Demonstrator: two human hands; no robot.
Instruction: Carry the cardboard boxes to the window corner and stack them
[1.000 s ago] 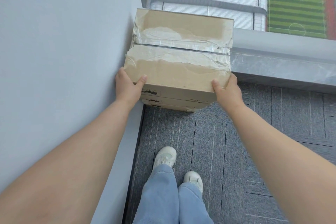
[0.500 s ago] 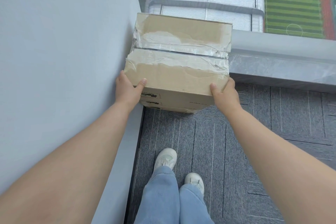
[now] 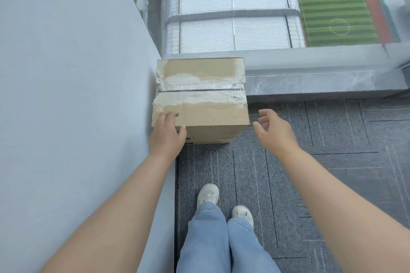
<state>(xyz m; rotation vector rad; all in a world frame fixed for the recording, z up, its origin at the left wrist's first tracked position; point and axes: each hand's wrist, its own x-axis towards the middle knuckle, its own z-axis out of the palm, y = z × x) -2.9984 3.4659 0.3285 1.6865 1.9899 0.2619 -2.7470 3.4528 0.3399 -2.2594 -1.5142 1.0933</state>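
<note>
1. Checking the grip first: my left hand point(image 3: 166, 135) lies on the near left corner of the cardboard box point(image 3: 202, 95), fingers flat on the top face and thumb against the front edge. It rests there and does not clasp.
2. My right hand point(image 3: 274, 131) is off the box, just beside its near right corner, fingers loosely spread and holding nothing.
3. Change noted: half a second ago both hands clasped the two near corners and the box was carried higher and slightly askew. Now the right hand has let go and the left has slackened to a touch.
4. Box position: it sits low in the window corner, left side against the wall point(image 3: 77, 95), far side against the sill point(image 3: 321, 82) below the window point(image 3: 233, 6). Its taped top is level.
5. I cannot tell whether another box lies under it; only a short front face shows above the carpet point(image 3: 288, 184).
6. Meaning for the task: I judge this box delivered. The left hand's contact looks like a last squaring-up.
7. Next step, as I judge it: lift the left hand clear, step back and fetch the next box to set on top.
</note>
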